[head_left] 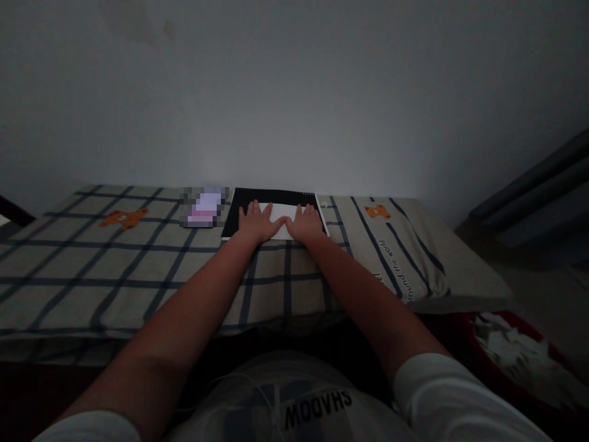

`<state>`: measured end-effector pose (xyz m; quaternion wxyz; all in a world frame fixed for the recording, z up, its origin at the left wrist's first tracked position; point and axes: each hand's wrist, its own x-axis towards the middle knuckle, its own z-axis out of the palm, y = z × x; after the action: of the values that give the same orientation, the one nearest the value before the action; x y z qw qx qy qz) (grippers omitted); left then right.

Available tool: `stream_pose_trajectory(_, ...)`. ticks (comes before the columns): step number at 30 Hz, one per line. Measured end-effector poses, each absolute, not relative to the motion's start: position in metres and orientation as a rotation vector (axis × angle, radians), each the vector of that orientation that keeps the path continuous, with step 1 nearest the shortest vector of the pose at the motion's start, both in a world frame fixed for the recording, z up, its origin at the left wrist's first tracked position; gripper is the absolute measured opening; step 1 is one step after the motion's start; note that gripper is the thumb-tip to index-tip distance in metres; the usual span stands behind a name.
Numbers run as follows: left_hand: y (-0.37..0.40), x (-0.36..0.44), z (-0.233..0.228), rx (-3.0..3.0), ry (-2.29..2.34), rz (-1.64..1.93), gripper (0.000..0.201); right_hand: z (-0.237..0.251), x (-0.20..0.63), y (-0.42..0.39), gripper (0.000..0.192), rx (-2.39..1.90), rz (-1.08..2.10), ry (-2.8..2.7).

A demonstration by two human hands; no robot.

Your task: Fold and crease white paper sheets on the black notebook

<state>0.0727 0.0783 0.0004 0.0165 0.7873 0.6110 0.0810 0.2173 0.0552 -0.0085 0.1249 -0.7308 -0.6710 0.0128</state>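
Observation:
A white sheet of paper (281,212) lies on a flat black notebook or folder (276,195) with a pale edge, close to the wall. My left hand (257,223) rests palm down across the sheet's left side, fingers spread. On the right side of the same sheet, my right hand (304,223) lies flat with its fingers pointing away from me. The two thumbs meet near the middle of the paper. Neither hand grips anything. My palms hide part of the sheet's near edge.
A checked cloth (184,294) with orange bear prints covers the table. Left of the notebook is a blurred-out phone-like object (205,207). A small pale thing (324,204) sits at its right. Below right stands a red bin (529,380) holding crumpled paper. Behind is a wall (285,92).

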Motion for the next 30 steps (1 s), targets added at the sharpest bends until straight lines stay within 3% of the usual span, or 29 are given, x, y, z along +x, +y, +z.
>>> stream_pose_trajectory(11,0.082,0.058,-0.001,2.495,1.876,0.202,0.075,-0.008,0.224,0.056,0.075,-2.104,-0.007,-2.011)
stream_pose_trajectory(16,0.084,0.055,-0.004,2.501,1.854,0.293,0.071,0.007,0.23,0.05,0.058,-1.671,-0.197,-2.35)
stream_pose_trajectory(22,0.086,0.05,0.0,2.489,1.795,0.409,0.059,0.016,0.232,0.049,0.044,-1.319,0.05,-2.547)
stream_pose_trajectory(30,0.092,0.042,0.005,2.341,1.773,0.644,0.055,0.017,0.233,0.047,0.054,-1.196,0.096,-2.572)
